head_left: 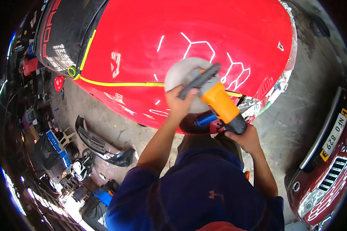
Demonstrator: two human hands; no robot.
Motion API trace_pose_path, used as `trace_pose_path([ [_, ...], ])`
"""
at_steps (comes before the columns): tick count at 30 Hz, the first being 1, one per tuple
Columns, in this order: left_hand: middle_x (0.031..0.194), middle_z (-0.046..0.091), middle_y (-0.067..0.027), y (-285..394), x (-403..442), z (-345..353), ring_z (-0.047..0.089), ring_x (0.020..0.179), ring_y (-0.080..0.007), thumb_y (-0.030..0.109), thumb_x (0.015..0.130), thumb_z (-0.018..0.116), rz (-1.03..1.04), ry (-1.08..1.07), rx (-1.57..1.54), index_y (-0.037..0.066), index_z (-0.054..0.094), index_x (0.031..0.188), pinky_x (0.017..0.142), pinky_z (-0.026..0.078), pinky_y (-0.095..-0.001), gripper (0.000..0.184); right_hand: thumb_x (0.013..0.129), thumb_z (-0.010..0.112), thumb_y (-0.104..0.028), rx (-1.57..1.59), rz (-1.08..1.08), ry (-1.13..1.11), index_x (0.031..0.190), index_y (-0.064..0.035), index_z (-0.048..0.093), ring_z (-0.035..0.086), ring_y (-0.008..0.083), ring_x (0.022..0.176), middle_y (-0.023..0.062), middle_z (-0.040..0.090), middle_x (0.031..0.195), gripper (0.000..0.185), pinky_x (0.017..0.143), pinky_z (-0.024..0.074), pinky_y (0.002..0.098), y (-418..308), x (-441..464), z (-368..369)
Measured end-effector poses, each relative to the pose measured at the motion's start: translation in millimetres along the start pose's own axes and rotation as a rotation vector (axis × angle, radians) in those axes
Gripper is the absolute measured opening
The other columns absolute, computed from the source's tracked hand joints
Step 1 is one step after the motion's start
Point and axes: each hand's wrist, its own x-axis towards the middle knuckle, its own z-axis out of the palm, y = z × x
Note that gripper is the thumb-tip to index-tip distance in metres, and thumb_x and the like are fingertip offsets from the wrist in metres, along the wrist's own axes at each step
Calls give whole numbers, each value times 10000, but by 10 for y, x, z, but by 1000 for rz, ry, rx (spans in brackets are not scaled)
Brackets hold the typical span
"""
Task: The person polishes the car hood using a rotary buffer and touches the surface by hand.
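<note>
An orange and black car polisher (pixel 221 101) lies across the red hood (pixel 142 34), its round white pad (pixel 177 71) against the paint near the fender seam. My left hand (pixel 179 103) is closed around the black front handle (pixel 200 80). At the rear end of the body, my right hand (pixel 247 139) grips the black tail of the machine. Yellow-green masking tape (pixel 119 83) runs along the seam between hood and fender, partly hidden behind the pad. A blue cylindrical object (pixel 206 119) shows below the polisher, partly covered by it.
Masking paper (pixel 273 90) lines the car's front edge. A maroon vehicle (pixel 324 192) with a plate stands at the right. On the floor at the left lies a dark bumper (pixel 102 144), near a white plastic chair (pixel 67 135) and clutter. The windshield (pixel 67 34) is at the upper left.
</note>
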Motion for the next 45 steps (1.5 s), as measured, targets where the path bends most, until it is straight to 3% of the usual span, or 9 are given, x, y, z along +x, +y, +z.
trace_pose_path([
  [3,558,497,-27,338,-9,535,447,536,-86,411,815,865,46,-129,-78,17,655,700,481,371,-321,461,731,890,-368,74,83,80,968,56,719,729,227,766,143,743,822,514,725,557,368,382,-249,-184],
  [7,549,538,-131,351,-114,1284,565,477,-271,438,749,891,162,-251,-131,25,593,640,490,449,-386,521,747,885,-289,160,368,106,907,46,721,650,127,681,62,714,770,405,665,533,321,938,-557,-347],
  [14,561,531,-147,445,-116,1396,553,483,-324,413,759,884,225,-279,-119,29,533,610,490,446,-397,542,763,881,-275,195,422,114,869,20,713,607,101,653,31,677,721,356,639,516,309,1012,-657,-306],
  [17,576,551,-140,384,-15,997,574,496,-287,394,774,879,200,-232,-21,24,573,642,499,446,-385,498,764,890,-313,168,262,90,898,24,720,647,130,683,49,695,745,400,663,532,329,814,-441,-189],
  [21,592,551,-55,152,167,293,537,590,-104,358,799,874,112,-25,-24,6,641,719,519,421,-343,429,769,885,-331,149,-35,36,1071,25,724,734,227,844,138,754,895,493,803,553,371,101,-47,-12],
  [25,602,472,29,-407,385,-353,448,624,-81,497,913,717,116,264,-117,-9,608,716,537,347,-307,554,671,883,-533,-142,-137,30,1073,10,718,744,383,883,242,739,901,695,782,587,455,-73,579,409],
  [28,578,416,32,-688,561,-620,371,531,-74,644,951,600,129,350,-267,52,468,679,490,255,-292,664,678,850,-570,-279,-80,-18,1035,21,711,738,397,885,241,739,904,705,792,586,481,-539,863,437],
  [35,546,448,1,-837,542,-449,402,501,-98,791,933,463,218,296,-244,47,481,648,491,243,-287,798,678,834,-552,-380,-131,39,1030,20,685,740,390,878,224,740,904,688,822,591,469,-488,1173,324],
  [45,601,482,-18,-696,376,344,452,556,-126,866,859,495,203,161,-196,20,530,678,532,308,-306,866,633,882,-531,-348,-137,204,1088,37,662,740,402,823,233,734,857,760,773,596,472,295,1151,-68],
])
